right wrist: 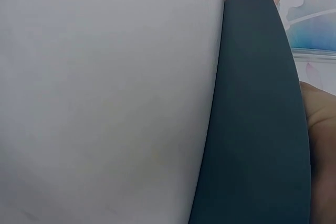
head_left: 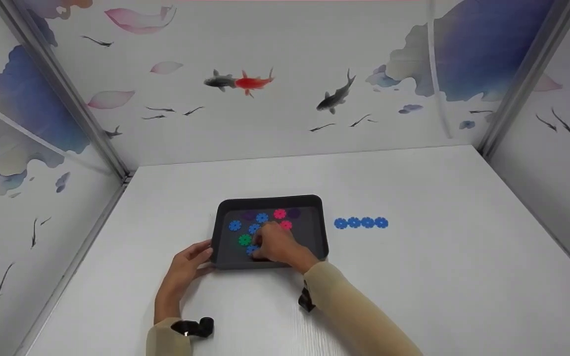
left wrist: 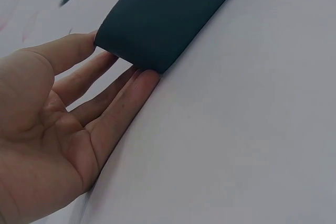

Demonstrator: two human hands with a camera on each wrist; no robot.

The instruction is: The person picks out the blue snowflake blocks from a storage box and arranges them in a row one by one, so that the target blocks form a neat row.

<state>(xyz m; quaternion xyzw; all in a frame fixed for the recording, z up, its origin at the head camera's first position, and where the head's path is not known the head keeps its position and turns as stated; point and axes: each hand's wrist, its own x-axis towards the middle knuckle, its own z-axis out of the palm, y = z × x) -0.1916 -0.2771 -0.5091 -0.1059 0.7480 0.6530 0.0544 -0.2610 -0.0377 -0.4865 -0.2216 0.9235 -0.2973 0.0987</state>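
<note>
A dark grey rectangular tray (head_left: 270, 265) lies on the white table with flower-shaped plastic discs in it. My left hand (head_left: 188, 264) holds the tray's near left corner. In the left wrist view its thumb touches the tray wall (left wrist: 157, 19) near the rim, and the other fingers meet the lower edge. Inside the tray, my right hand (head_left: 277, 243) reaches down with bent fingers at a blue disc (head_left: 251, 249), partly covering it; whether it pinches the disc is hidden. A green disc (head_left: 245, 240) lies beside those fingers. In the right wrist view the tray wall (right wrist: 257, 108) hides the fingertips.
Several blue discs stand joined in a row (head_left: 361, 223) on the table right of the tray. Other blue (head_left: 235, 225), pink (head_left: 279, 213) and purple (head_left: 294, 213) discs lie in the tray. Patterned walls (head_left: 285, 123) enclose the table's back and sides.
</note>
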